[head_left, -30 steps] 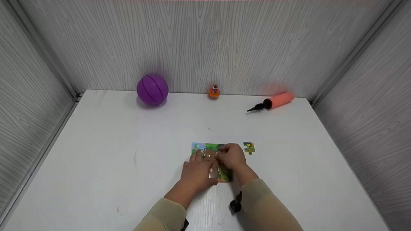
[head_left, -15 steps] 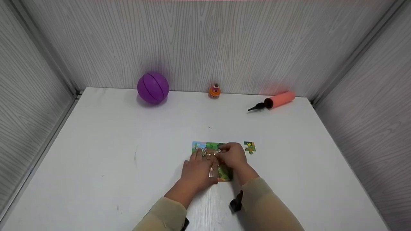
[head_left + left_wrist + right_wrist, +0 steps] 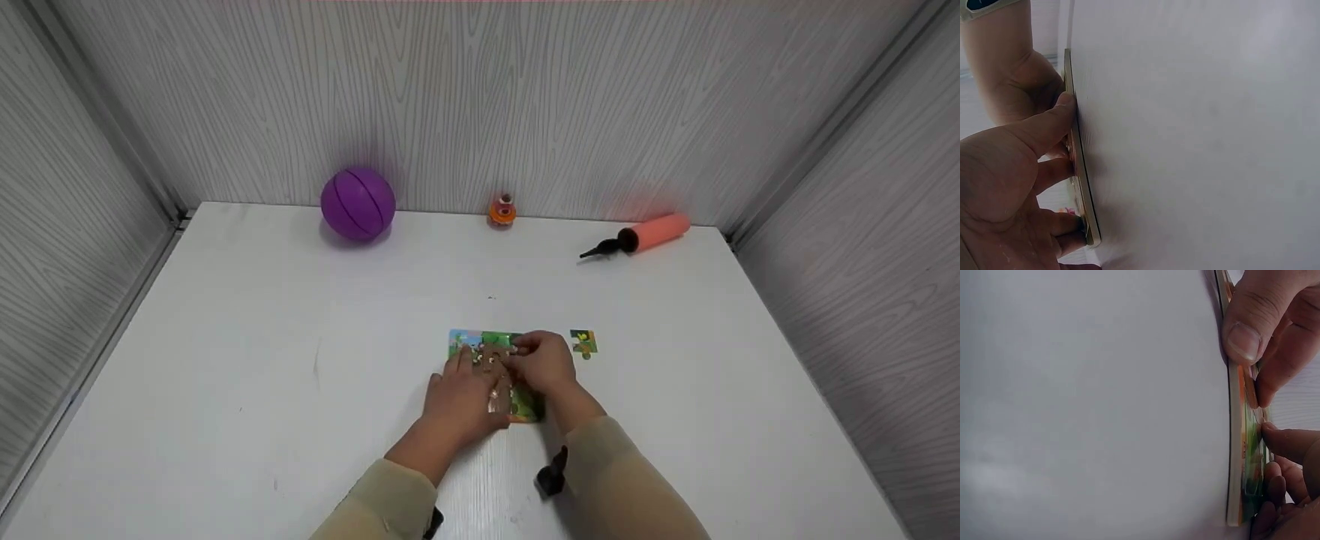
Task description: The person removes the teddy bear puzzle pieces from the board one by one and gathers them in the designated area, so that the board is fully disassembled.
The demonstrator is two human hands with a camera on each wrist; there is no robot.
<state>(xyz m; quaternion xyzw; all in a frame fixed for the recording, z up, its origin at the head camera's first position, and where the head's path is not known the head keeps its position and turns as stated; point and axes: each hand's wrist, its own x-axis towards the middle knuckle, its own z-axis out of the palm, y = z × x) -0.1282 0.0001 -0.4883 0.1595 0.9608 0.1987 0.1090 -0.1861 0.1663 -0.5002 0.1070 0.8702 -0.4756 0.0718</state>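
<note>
A picture puzzle [image 3: 526,407] is being pressed to the white worktop [image 3: 225,375] by the spread, unclenched left grip [image 3: 459,401] and touched by the bent right grip [image 3: 545,365]; whether a piece is being pinched cannot be told. Nearby, a loose piece [image 3: 584,340] is being left untouched. Fitted sections are seemingly being risked: by sideways pushing, neighbours could be levered up.

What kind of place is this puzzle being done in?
Maybe a little booth set up for play or filming, though I can't be sure. Plain grey wood-grain walls stand around a white table, with a purple ball and the puzzle on it.
</note>
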